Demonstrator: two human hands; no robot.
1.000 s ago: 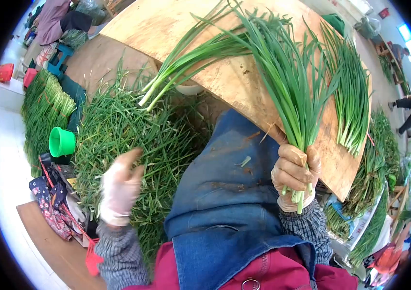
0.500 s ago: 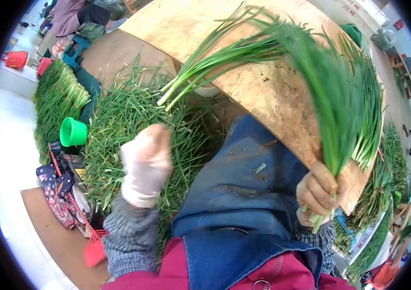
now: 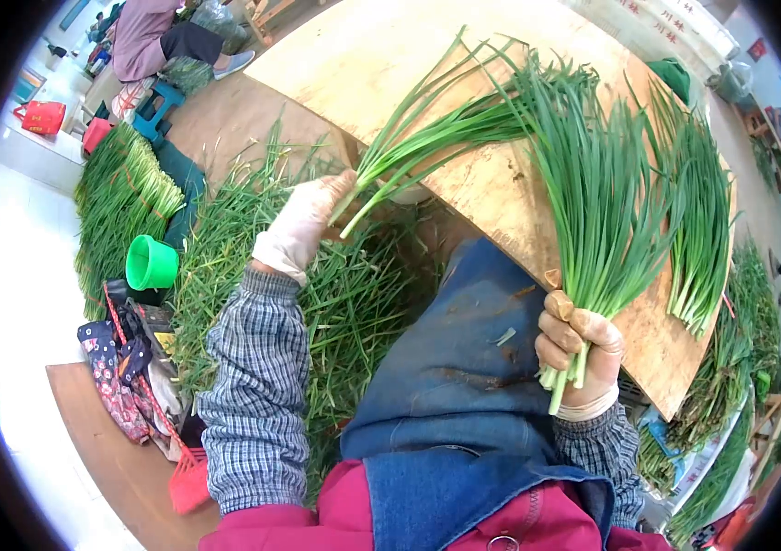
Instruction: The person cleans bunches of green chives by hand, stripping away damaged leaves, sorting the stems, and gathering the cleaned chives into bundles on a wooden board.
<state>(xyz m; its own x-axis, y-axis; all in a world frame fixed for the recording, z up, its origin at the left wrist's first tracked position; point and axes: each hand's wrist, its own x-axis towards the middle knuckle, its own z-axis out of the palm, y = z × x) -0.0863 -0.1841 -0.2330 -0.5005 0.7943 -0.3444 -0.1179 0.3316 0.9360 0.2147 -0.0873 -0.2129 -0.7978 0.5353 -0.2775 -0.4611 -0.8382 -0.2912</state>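
My right hand (image 3: 583, 344), in a stained pale glove, is closed around a thick bunch of garlic chives (image 3: 593, 220). Their pale stem ends poke out below the fist and the green leaves fan out over the board. At the board's left edge, my left hand (image 3: 312, 216), also gloved, pinches the pale stems of a smaller bunch of garlic chives (image 3: 436, 133). Its leaves stretch across the wooden board (image 3: 492, 179) to the leaves of the larger bunch. Another bunch of chives (image 3: 698, 239) lies on the board's right side.
Loose green leaves (image 3: 345, 303) are heaped at my left, beside my denim apron (image 3: 450, 367). Further left are stacked chives (image 3: 124, 207), a green bucket (image 3: 152, 263), a red brush (image 3: 190, 482) and a blue stool (image 3: 159, 106). A seated person (image 3: 147, 41) is at the back left.
My left hand has moved up and taken hold of the small bunch's stems. My right hand has shifted left with its bunch, which is now steadier and more spread out.
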